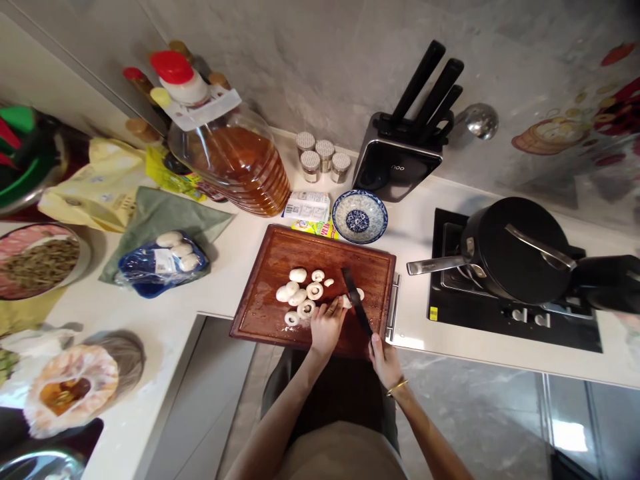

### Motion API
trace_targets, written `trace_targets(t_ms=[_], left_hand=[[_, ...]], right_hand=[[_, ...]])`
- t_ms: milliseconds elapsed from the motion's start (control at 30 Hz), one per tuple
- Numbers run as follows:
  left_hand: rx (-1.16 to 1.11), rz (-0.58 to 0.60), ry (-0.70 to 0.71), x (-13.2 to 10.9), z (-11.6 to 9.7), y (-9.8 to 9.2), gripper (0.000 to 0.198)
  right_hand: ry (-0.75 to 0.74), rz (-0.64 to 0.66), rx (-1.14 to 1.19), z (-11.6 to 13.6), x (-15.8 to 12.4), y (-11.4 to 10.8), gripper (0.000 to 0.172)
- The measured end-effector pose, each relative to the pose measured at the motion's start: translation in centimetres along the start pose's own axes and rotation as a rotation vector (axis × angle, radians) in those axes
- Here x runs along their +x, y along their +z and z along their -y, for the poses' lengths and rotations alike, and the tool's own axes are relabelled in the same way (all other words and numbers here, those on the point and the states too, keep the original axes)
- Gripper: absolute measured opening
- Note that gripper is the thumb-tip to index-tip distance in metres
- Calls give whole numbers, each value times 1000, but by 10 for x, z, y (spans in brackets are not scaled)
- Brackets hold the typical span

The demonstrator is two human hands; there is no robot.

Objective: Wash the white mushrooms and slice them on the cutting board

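Note:
My right hand (385, 362) grips the handle of a dark-bladed knife (357, 301), its blade over the right part of a wooden cutting board (270, 260). My left hand (327, 329) is closed on a white mushroom (346, 302) just left of the blade, fingertips curled onto it. A pale slice (361, 293) lies on the blade's other side. Several whole mushrooms (298, 275) are grouped left of my left hand, some showing their gilled underside. One small loose piece (329, 283) sits near the board's middle.
A blue-patterned bowl (360, 217) stands behind the board, near a knife block (395, 160) and a large oil jug (235, 157). Leftward lies a blue tray of mushrooms (163, 263). On the right, a lidded black pan (515, 250) sits on the stove (460, 320), its handle pointing toward the board.

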State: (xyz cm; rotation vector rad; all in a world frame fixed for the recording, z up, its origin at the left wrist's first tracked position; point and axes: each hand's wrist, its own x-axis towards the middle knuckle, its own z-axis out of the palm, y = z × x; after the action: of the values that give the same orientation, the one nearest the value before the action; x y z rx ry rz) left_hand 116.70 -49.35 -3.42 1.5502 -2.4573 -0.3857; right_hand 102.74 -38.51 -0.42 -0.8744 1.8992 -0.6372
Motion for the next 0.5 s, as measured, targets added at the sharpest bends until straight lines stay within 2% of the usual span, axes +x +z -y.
trace_targets(t_ms=[333,500], left_hand=[[-7,-25,6,0,-1,1,31],[16,-8,27,0,1,3,30]], right_hand=[[-46,38,-141,4,-4,-12,53],[-37,28,-141,7,7,-6,56]])
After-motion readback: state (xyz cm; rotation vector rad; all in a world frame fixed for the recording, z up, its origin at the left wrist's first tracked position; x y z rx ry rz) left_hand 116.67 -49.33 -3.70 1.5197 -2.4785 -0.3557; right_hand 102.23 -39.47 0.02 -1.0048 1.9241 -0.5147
